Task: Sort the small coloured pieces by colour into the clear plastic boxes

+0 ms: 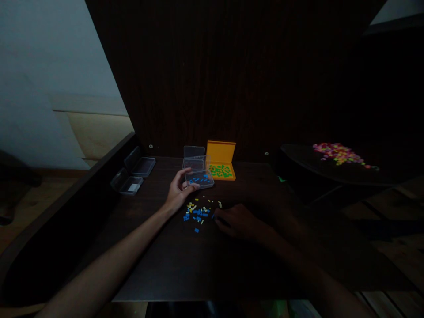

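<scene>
My left hand [180, 189] grips the near left corner of a clear plastic box [209, 182], thumb at the front edge. Several small blue bricks [199, 179] lie in that box, and its lid stands raised at the back. On the dark table just in front is a loose pile of small blue bricks [198, 213] mixed with pale yellow bricks [191, 206]. At the pile's right edge, my right hand [234, 221] has its fingers pinched together. A bit of blue shows at its fingertips, apparently a small blue brick.
An orange box [221, 152] with green pieces [221, 171] stands open behind the clear box. Another clear box [194, 152] is beside it. Two open clear cases [141, 166] sit at the left by the raised side board [82, 176]. Colourful small pieces [341, 153] lie on a dark surface at right.
</scene>
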Available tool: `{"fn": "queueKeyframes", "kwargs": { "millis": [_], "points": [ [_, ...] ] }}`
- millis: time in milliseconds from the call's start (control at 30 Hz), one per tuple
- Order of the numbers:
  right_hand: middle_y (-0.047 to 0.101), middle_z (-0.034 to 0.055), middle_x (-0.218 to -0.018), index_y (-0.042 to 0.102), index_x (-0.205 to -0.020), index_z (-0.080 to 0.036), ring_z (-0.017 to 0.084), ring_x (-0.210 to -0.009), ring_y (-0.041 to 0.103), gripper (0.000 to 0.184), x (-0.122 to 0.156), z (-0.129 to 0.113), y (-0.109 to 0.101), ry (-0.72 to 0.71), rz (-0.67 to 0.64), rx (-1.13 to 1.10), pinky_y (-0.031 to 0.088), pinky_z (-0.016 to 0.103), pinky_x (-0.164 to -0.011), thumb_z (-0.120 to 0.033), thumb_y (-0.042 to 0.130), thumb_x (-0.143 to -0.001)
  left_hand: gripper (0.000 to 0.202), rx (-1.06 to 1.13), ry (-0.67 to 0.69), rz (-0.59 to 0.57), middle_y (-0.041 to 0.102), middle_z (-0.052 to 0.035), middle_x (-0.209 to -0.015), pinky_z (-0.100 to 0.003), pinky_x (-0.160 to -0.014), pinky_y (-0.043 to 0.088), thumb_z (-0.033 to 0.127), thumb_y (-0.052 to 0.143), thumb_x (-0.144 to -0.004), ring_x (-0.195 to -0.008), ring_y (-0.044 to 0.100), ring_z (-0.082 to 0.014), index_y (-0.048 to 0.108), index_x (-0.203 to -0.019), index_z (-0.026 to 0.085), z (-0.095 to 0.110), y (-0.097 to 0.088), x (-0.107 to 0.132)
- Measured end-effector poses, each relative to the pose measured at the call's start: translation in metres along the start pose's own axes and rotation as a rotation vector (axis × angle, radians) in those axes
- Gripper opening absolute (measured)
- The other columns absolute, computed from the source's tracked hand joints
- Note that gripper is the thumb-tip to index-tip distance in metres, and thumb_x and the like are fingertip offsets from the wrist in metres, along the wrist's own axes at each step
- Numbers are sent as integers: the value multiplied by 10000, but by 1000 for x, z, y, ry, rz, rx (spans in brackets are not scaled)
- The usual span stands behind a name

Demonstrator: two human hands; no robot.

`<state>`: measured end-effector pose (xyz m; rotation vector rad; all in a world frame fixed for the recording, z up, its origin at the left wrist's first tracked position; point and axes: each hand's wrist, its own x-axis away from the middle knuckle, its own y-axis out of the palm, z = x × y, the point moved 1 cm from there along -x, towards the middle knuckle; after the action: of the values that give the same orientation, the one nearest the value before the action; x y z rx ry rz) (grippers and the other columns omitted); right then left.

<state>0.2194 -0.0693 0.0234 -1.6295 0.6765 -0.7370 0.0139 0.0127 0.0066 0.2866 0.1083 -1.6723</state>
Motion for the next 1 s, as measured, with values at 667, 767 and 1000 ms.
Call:
{"fn": "queueKeyframes", "kwargs": {
  "millis": [667,767,1000],
  "points": [
    [711,39,-886,537,-1039,-208,157,-703,633,186,0,-2,-4,-7,-8,11,300,255,-585,-290,433,-909,523,-1,-2,12,580,-72,-1210,-313,-781,555,217,732,-633,-787,653,-145,542,-1120,192,2,-1,1],
    [713,39,-880,541,-1045,-206,156,-709,633,188,0,-2,-3,-3,-14,14,301,250,-587,-289,445,-905,524,13,-3,2,576,-72,-1212,-317,-800,554,224,731,-639,-784,659,-143,535,-1124,190,2,-1,1],
    [715,47,-877,568,-1062,-208,160,-708,641,226,0,0,-3,-13,14,15,323,248,-593,-304,418,-923,522,8,-17,-9,580,-79,-1201,-321,-801,554,201,724,-644,-776,669,-151,539,-1131,193,3,0,2]
  ]
}}
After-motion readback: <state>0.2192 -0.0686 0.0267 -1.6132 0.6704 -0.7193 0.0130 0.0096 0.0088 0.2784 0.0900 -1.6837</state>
